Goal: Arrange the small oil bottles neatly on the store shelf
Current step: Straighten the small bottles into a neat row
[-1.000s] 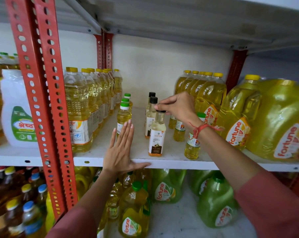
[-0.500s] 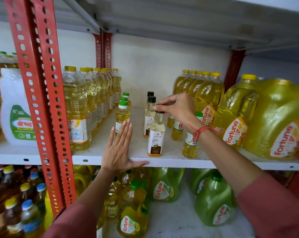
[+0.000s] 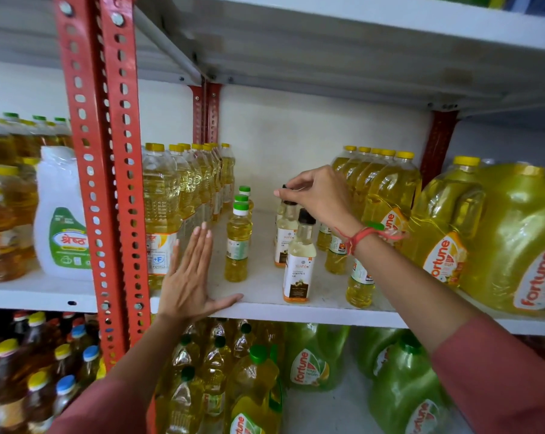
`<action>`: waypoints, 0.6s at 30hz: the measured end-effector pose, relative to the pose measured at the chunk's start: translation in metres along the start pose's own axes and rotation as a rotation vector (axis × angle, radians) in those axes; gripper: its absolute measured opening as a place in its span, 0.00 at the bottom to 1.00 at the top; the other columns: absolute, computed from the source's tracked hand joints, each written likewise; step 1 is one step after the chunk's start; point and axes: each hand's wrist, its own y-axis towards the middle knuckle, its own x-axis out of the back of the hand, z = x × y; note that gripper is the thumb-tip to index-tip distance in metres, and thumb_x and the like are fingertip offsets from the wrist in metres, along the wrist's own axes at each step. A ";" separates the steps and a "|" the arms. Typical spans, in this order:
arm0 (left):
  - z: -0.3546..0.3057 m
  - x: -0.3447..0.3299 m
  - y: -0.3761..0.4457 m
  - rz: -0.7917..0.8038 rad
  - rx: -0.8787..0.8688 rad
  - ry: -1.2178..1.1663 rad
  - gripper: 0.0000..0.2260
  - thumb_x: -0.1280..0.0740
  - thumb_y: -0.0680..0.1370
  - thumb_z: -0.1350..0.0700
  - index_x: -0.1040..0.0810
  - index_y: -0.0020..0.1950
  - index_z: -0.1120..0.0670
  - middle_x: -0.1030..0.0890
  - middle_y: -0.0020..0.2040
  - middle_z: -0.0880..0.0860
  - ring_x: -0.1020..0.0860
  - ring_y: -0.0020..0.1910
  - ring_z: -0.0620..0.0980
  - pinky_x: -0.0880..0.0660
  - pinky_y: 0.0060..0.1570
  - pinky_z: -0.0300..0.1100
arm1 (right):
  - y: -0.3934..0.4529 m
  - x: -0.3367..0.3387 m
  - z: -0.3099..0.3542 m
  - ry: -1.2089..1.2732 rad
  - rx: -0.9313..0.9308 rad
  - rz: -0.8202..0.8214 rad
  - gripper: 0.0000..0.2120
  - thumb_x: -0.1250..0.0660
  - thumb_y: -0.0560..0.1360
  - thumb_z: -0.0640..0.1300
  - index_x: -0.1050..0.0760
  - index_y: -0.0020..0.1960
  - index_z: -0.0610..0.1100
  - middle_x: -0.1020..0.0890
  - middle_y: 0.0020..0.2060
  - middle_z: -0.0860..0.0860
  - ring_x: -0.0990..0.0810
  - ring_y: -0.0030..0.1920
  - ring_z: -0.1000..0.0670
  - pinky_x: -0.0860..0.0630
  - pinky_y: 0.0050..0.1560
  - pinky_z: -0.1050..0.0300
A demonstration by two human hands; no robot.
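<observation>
While right fingers (image 3: pixel 291 189) pinch bottle cap (image 3: pixel 286 187), left hand (image 3: pixel 188 277) flat

Colour record: oil shelving, centre of frame.
Perforated upright (image 3: pixel 108 170), left of centre: red-orange. Shelf board (image 3: pixel 296 311): white. Front coconut oil bottle (image 3: pixel 299 261): pale contents, black cap, white label with orange-brown base. Small green-capped bottle (image 3: pixel 238 242): yellow oil, white label. Fortune jug (image 3: pixel 515 239), far right: yellow, red lettering. Wrist thread (image 3: pixel 363 234): red. Sleeve (image 3: pixel 500 377), lower right: dusty pink.
</observation>
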 end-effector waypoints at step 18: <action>0.012 -0.008 -0.005 -0.075 -0.028 -0.033 0.55 0.47 0.71 0.22 0.49 0.81 0.65 0.46 0.82 0.61 0.50 0.81 0.55 0.59 0.79 0.55 | 0.020 -0.096 0.016 -0.002 -0.090 0.161 0.25 0.24 0.65 0.58 0.17 0.36 0.33 0.14 0.35 0.38 0.15 0.40 0.44 0.19 0.45 0.46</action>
